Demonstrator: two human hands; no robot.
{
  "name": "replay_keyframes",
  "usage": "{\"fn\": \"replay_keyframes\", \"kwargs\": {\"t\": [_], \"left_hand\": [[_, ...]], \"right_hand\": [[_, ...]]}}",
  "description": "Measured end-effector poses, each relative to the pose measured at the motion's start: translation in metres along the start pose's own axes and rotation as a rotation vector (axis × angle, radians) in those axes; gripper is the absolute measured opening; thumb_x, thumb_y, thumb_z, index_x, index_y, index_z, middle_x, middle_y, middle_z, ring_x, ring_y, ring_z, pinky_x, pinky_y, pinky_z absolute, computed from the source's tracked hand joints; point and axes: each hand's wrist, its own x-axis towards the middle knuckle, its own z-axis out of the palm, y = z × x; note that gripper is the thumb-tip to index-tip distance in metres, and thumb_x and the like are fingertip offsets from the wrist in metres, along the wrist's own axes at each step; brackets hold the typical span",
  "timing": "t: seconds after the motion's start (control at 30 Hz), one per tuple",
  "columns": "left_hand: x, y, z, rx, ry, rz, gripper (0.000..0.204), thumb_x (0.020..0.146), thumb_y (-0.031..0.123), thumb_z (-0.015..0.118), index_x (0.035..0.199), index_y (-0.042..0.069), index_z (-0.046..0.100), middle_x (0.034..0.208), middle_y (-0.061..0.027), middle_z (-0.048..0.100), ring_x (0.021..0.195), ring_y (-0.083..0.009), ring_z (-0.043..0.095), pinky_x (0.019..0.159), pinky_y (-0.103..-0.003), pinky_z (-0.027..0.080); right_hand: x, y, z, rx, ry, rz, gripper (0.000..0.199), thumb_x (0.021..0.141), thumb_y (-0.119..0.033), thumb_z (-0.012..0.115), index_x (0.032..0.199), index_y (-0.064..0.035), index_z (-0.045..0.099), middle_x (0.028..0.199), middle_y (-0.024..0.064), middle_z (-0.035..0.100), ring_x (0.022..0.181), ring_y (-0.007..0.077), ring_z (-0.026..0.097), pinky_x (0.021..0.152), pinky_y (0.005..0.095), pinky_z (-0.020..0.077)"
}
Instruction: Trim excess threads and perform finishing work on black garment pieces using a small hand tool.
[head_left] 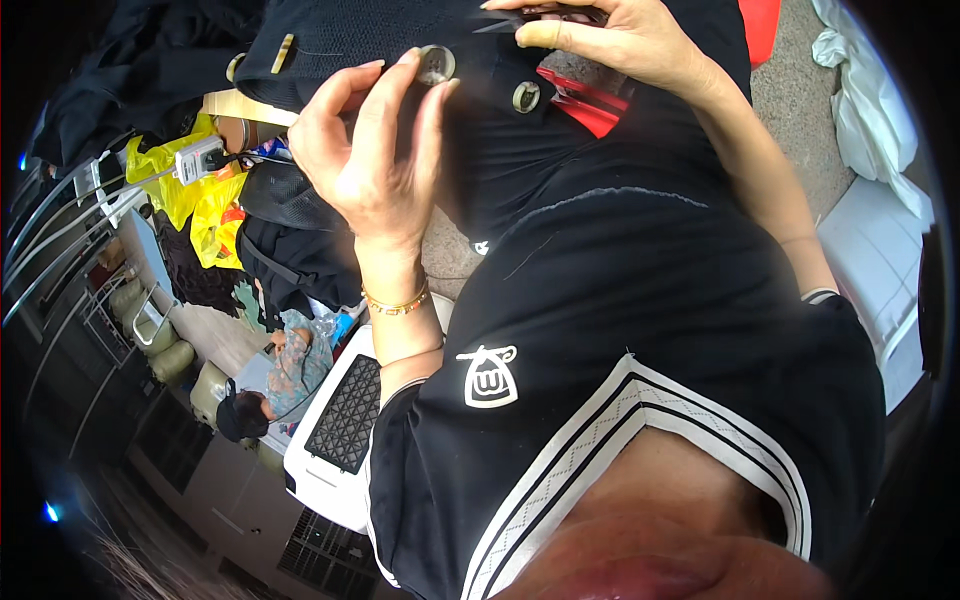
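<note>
Between the thumb and fingertips of my left hand (375,150) is a round grey-brown button (436,65), pinched at the black garment (340,40). My right hand (625,45) is closed around a small pair of scissors (565,14) with dark handles, partly cut off by the upper edge. Their pointed blades aim left, toward the button, and are apart from it. A second round button (526,97) lies on the black cloth below the scissors. Farther left on the garment, another button (283,54) shows edge-on.
A red object (590,105) shows beside my lap. Yellow plastic bags (215,205) and a power socket block (200,160) lie to the left. A white chair with a black lattice panel (345,412) stands lower left; another person (290,370) sits beyond. White cloth (870,100) hangs at right.
</note>
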Motion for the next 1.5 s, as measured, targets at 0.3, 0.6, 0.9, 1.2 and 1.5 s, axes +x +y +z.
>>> {"fn": "replay_keyframes", "kwargs": {"t": [0.3,0.6,0.9,1.2,1.5], "left_hand": [[-0.008,-0.007,0.018,-0.072,0.180,-0.043,0.021,0.077,0.009,0.081,0.097,0.006,0.076,0.096,-0.0054,0.060,0.086,-0.0139,0.058,0.073,-0.024,0.049],[-0.008,-0.002,0.012,-0.523,0.400,-0.356,0.008,0.088,0.002,0.069,0.092,-0.003,0.073,0.094,-0.0072,0.062,0.082,-0.0103,0.059,0.073,-0.021,0.049],[-0.026,-0.016,0.005,-0.465,0.469,-0.381,0.009,0.086,0.004,0.072,0.094,0.000,0.074,0.096,-0.0072,0.060,0.087,-0.0131,0.058,0.074,-0.024,0.048],[-0.027,-0.008,-0.015,-0.045,0.174,-0.105,0.025,0.070,0.006,0.082,0.093,0.005,0.074,0.091,-0.0066,0.054,0.080,-0.0173,0.057,0.068,-0.026,0.049],[-0.036,-0.008,-0.001,-0.042,0.267,-0.122,0.037,0.065,0.014,0.089,0.098,0.006,0.075,0.086,-0.0042,0.054,0.070,-0.0134,0.054,0.059,-0.025,0.047]], "right_hand": [[0.014,0.003,-0.003,-0.290,-0.002,-0.289,0.027,0.086,-0.004,0.070,0.113,-0.0003,0.067,0.095,0.0033,0.057,0.060,0.0067,0.056,0.052,0.0186,0.0475],[0.032,-0.021,0.014,-0.298,-0.039,-0.537,0.031,0.084,-0.002,0.072,0.114,-0.0013,0.068,0.093,0.0057,0.059,0.065,0.0094,0.058,0.057,0.0221,0.0471],[0.053,-0.018,0.032,-0.423,-0.091,-0.625,0.032,0.081,-0.002,0.074,0.113,-0.0003,0.068,0.090,0.0056,0.059,0.077,0.0125,0.058,0.066,0.0248,0.0460],[0.041,-0.002,0.046,-0.042,-0.099,-0.246,0.029,0.084,0.003,0.070,0.113,0.0022,0.067,0.096,0.0015,0.062,0.088,0.0084,0.059,0.077,0.0219,0.0467],[0.028,0.001,0.044,0.049,-0.182,-0.152,0.030,0.087,0.002,0.068,0.117,0.0020,0.065,0.099,0.0032,0.064,0.090,0.0100,0.061,0.079,0.0227,0.0485]]}}
